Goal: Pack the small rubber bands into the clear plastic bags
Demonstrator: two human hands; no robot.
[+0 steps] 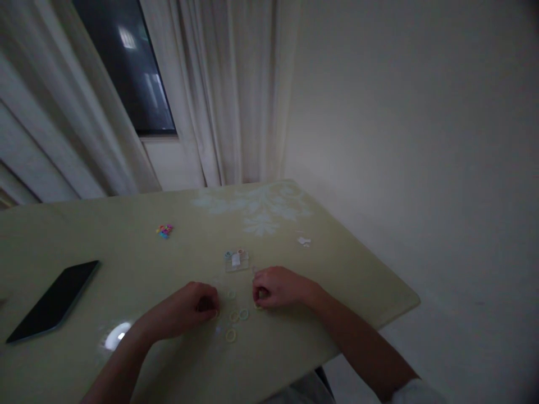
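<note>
My left hand (201, 306) is closed at the fingertips, with the edge of a small pale ring showing at the pinch. Opposite it, my right hand (273, 287) pinches another small pale ring (257, 306) low against the table. Between the hands lie several loose rings: a pale green ring (243, 315), a yellowish ring (234, 317) touching it, another yellowish ring (231, 335) closer to me and a faint ring (231, 294) farther off. Just beyond my hands sits a clear compartment box (242, 266) holding a few rings and a white piece.
A dark tablet (54, 300) lies on the left of the glossy table (126, 235). Farther back is a small pile of bright coloured pieces (164, 230). White scraps (304, 241) lie to the right. A wall (412, 140) runs along the right side.
</note>
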